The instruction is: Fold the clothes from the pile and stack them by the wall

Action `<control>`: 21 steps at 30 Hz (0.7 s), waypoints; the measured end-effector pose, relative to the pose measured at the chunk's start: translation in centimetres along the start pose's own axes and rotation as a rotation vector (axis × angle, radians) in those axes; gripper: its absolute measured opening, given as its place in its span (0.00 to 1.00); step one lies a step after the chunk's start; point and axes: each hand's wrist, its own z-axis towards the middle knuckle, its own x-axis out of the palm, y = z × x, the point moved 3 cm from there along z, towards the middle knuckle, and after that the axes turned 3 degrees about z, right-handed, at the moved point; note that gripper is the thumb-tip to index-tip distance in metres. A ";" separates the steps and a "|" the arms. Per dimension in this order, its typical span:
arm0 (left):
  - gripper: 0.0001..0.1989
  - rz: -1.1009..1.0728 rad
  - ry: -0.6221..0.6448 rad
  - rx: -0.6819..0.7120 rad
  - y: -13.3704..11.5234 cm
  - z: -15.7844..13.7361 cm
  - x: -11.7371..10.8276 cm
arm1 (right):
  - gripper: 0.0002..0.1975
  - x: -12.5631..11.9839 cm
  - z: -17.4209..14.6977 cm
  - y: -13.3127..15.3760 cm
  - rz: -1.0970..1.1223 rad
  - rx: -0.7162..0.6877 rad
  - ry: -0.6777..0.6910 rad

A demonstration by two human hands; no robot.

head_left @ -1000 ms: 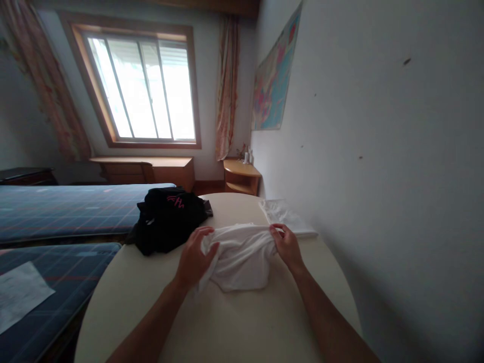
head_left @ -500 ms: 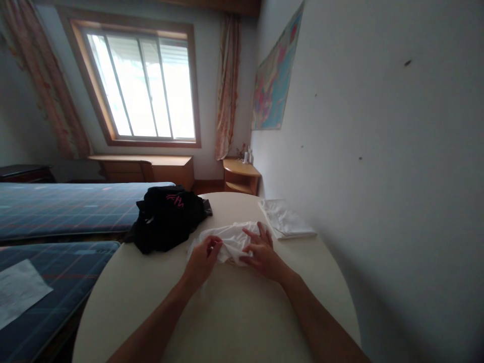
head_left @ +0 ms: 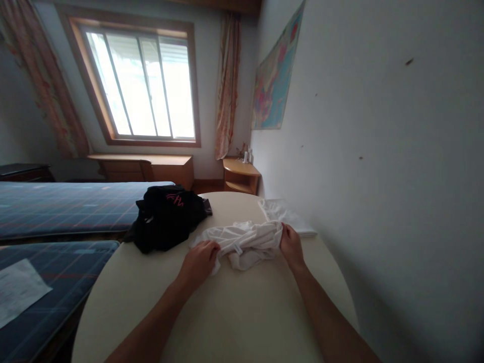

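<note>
White garment [head_left: 249,239], thin and crumpled, lies across the middle of the round table [head_left: 234,312], a bit toward its far side. The left hand [head_left: 200,259] has its fingers curled shut on the left end of the cloth. The right hand [head_left: 292,244] pinches the right end. I can't tell how much cloth is tucked under the left fingers.

The cloth is soft and bunched up, so it could twist or get more wrinkles if one hand pulls harder than the other. A thin edge could also slip out of the fingers, because they seem to hold just a little of it.

At the table's far right side is a folded white cloth [head_left: 291,222]. The garment's right end is very near it, so a big swing of the right hand could drag it crooked. At the table's far left side sits a black cloth heap [head_left: 166,227]. It is close to the edge, so a bump from the left hand could push it off.

Now for the writing. A small pale tag [head_left: 238,248] shows on the garment, but it is too tiny to read. The black heap has a pink mark [head_left: 176,200] like letters, and I can't read it for sure. Left of the table, a sheet of paper [head_left: 22,290] lies on a plaid mattress [head_left: 86,282]; its marks are too faint. Past the table, a colorful map [head_left: 278,75] hangs on the wall, with no words I can make out.
</note>
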 end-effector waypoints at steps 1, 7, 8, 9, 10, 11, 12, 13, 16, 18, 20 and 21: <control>0.11 -0.018 -0.020 -0.016 0.1 0.1 0.0 | 0.30 0.1 -0.1 0.1 -0.030 -0.039 -0.001; 0.12 -0.479 -0.158 -0.215 1.2 1.0 0.2 | 0.29 1.6 -2.2 2.2 -0.202 -0.298 0.401; 0.13 -0.605 -0.163 -0.247 1.3 1.2 0.3 | 0.28 2.0 -2.8 2.6 -0.239 -0.333 0.525; 0.16 -0.718 -0.161 -0.275 1.5 1.3 0.3 | 0.26 2.3 -3.3 2.9 -0.273 -0.363 0.631; 0.18 -0.804 -0.156 -0.302 1.5 1.4 0.2 | 0.23 2.5 -3.6 3.1 -0.299 -0.383 0.707; 0.21 -0.860 -0.152 -0.328 1.6 1.4 0.1 | 0.19 2.6 -3.8 3.3 -0.320 -0.391 0.750; 0.23 -0.885 -0.155 -0.351 1.6 1.4 -0.2 | 0.17 2.6 -3.9 3.5 -0.337 -0.385 0.769; 0.25 -0.888 -0.158 -0.369 1.6 1.3 -0.5 | 0.16 2.6 -3.9 3.6 -0.351 -0.369 0.770; 0.29 -0.847 -0.087 -0.334 1.2 0.9 -1.3 | 0.16 2.2 -3.5 3.7 -0.329 -0.285 0.736; 0.32 -0.760 0.043 -0.188 0.6 0.5 -1.2 | 0.17 2.0 -3.2 3.9 -0.236 -0.217 0.685; 0.39 -0.570 0.142 -0.031 0.2 0.0 -0.6 | 0.19 1.9 -3.0 4.0 -0.159 -0.162 0.601; 0.42 -0.458 0.169 0.025 0.0 -0.3 -0.2 | 0.19 1.8 -2.9 4.0 -0.140 -0.154 0.565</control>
